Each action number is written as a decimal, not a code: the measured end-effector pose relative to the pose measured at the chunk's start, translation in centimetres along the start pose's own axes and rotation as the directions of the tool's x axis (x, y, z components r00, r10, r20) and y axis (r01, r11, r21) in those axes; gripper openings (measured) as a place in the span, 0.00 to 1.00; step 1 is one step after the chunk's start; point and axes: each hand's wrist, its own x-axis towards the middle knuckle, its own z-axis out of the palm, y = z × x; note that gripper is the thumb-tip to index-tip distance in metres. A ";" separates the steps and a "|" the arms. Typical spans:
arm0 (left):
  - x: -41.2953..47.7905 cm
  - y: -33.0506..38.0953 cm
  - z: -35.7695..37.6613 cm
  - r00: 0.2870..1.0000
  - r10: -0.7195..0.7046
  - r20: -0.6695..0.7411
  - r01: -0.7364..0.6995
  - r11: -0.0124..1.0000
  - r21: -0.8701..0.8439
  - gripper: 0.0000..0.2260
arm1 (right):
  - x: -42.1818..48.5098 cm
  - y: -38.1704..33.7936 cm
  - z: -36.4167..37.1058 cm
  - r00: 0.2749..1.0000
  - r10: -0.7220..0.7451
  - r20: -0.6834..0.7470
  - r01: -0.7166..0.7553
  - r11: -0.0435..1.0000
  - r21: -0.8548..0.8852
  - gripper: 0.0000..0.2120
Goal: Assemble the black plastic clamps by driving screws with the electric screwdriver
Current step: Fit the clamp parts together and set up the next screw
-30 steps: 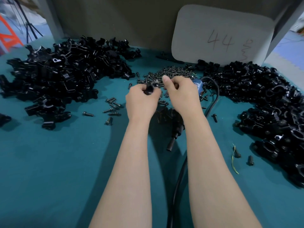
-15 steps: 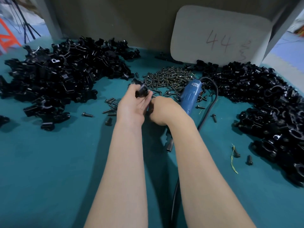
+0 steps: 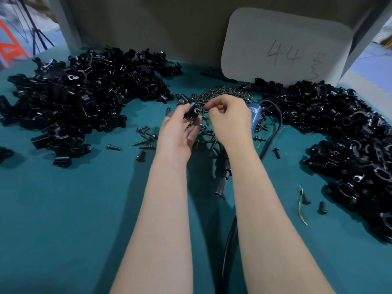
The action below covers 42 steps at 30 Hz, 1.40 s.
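Note:
My left hand (image 3: 177,133) holds a black plastic clamp (image 3: 192,111) up over the table, its screw hole turned toward me. My right hand (image 3: 230,120) is right beside it, thumb and forefinger pinched together at the clamp's right side on what looks like a small dark screw, mostly hidden by the fingers. The electric screwdriver (image 3: 254,111), blue-bodied with a black nose, lies on the green table under my right wrist, untouched. A heap of screws (image 3: 224,94) sits just behind both hands.
Large piles of black clamp parts lie at the left (image 3: 74,98) and right (image 3: 343,141). Loose screws (image 3: 146,135) are scattered left of my left hand. The screwdriver's black cable (image 3: 275,124) loops right and runs toward me. A grey card marked 44 (image 3: 286,45) leans at the back.
My right hand dipped low next to the screwdriver, then rose back up to the clamp with its fingers pinched. My left hand kept the clamp and turned its hole toward me.

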 end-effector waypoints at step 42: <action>-0.7 -0.9 1.2 0.948 0.313 0.053 -0.308 0.869 0.387 0.01 | 0.1 0.6 1.1 0.981 -0.120 0.150 0.148 0.971 -0.187 0.05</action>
